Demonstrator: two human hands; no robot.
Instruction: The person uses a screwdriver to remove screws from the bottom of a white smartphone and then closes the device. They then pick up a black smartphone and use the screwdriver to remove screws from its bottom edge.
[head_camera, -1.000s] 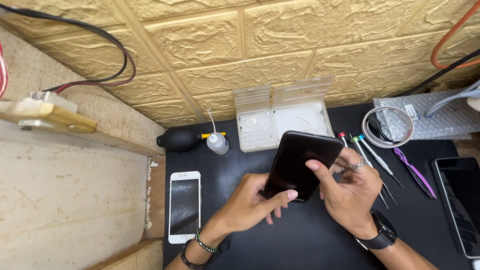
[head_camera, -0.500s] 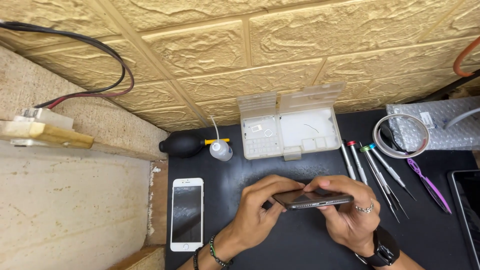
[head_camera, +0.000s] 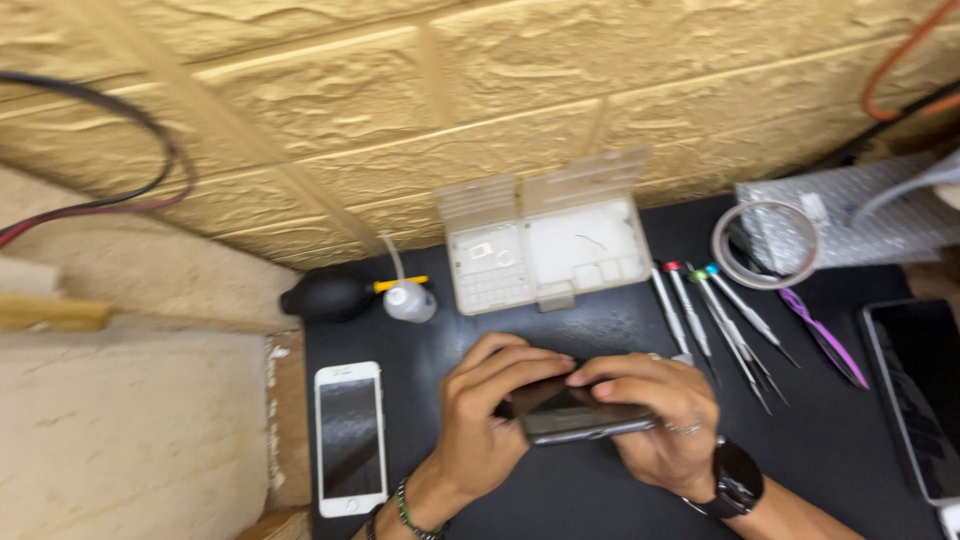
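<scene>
Lying almost flat and edge-on now, the dark phone (head_camera: 578, 415) sits low between both hands over the black mat (head_camera: 560, 330); a second ago it was tilted up with its back showing. Fingers of the left hand (head_camera: 490, 410) curl closed over its left end, and the right hand (head_camera: 655, 420) clamps its right end, fingertips meeting on top. Beside them lie a white phone (head_camera: 350, 438), screwdrivers (head_camera: 715, 320) and a clear parts box (head_camera: 545, 245).
</scene>
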